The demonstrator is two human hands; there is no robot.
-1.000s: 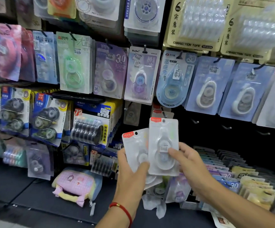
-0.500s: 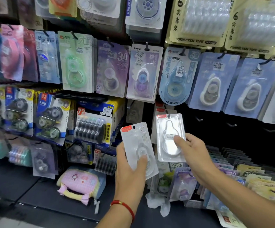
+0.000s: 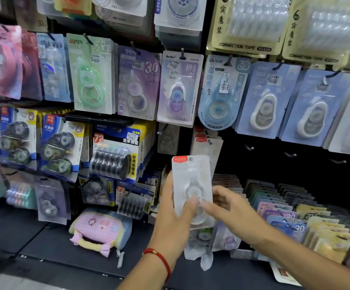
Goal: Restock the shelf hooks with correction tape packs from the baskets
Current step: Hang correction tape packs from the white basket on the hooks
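My left hand point(image 3: 174, 218) grips a white correction tape pack point(image 3: 190, 178) with a red label, held upright in front of the shelf. My right hand point(image 3: 232, 212) reaches in from the right, its fairly straight fingertips touching the pack's lower front. Just above and behind, several matching white packs point(image 3: 210, 144) hang on a hook. Whether more packs sit behind the held one is hidden.
Bare hooks point(image 3: 249, 147) point(image 3: 291, 154) stick out of the dark panel to the right. Rows of packs stand in trays point(image 3: 285, 208) at lower right. Other hanging packs point(image 3: 180, 86) fill the rows above, and a pink pouch point(image 3: 98, 229) lies on the ledge.
My right hand carried one white pack up to the hook behind, left it there, and came back down to the pack in my left hand.
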